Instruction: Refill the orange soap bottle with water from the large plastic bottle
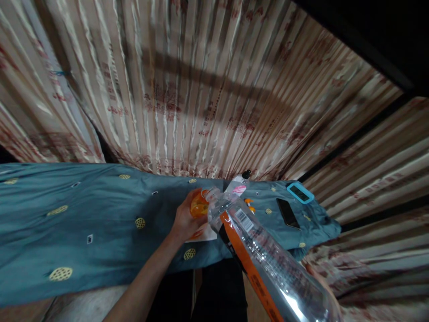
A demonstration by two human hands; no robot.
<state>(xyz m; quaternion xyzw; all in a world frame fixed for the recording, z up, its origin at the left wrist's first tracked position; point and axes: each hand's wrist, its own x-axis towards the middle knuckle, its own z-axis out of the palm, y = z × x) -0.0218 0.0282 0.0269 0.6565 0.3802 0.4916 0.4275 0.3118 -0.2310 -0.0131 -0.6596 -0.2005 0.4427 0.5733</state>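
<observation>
My left hand [185, 219] is closed around a small orange see-through cup [199, 205] above the cloth. A large clear plastic bottle [268, 250] with an orange label strip and a barcode lies tilted across the view, its neck meeting the cup's rim. At the bottle's far side, only part of my right hand [320, 279] shows; it grips the bottle near its base, with most fingers hidden behind it. Whether liquid is flowing I cannot make out. Under the left hand is a white and orange sheet or packet [206, 234], partly covered.
A teal cloth with pineapple prints [110, 214] covers the long surface. Behind the big bottle lie a black-capped clear bottle [238, 184] and small orange pieces [250, 203]. To the right are a phone [288, 213] and a blue-framed device [300, 193]. Patterned curtains [201, 98] hang behind.
</observation>
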